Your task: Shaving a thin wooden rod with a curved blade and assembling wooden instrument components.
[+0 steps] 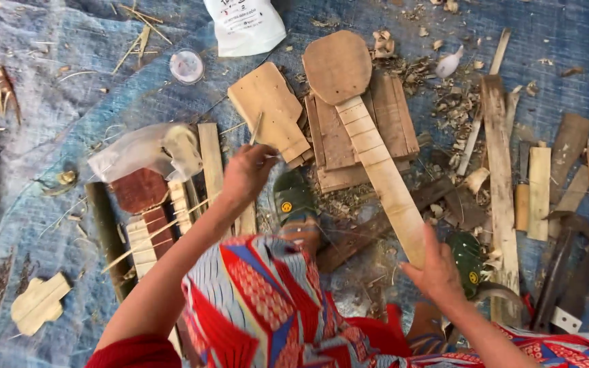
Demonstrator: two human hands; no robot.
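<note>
Nearest the camera, a lap covered in red, blue and white patterned cloth [260, 300] is seen, with both bare forearms extended over it. The right hand [438, 272] is closed around the near end of a long wooden paddle [376, 150], fingers wrapped on the handle; the paddle is laid slanting away to the far left, its rounded head [337, 66] resting on a stack of flat boards [393, 112]. The left hand [247, 174] is pinched around a thin sliver of wood [256, 128], held upright just near a smaller paddle-shaped board [270, 109]. Two green sandals [294, 201] are shown between the hands, on a blue tarp [69, 109] strewn with shavings. At near left, a pale cut-out blank [39, 303] is laid apart from the rest; beyond it, a reddish-headed paddle [141, 191] is partly covered by a clear plastic bag [148, 150]. At right, loose slats [499, 170] are grouped. At the far edge, a small round lid [187, 66] and a white bag [243, 26] are placed.
</note>
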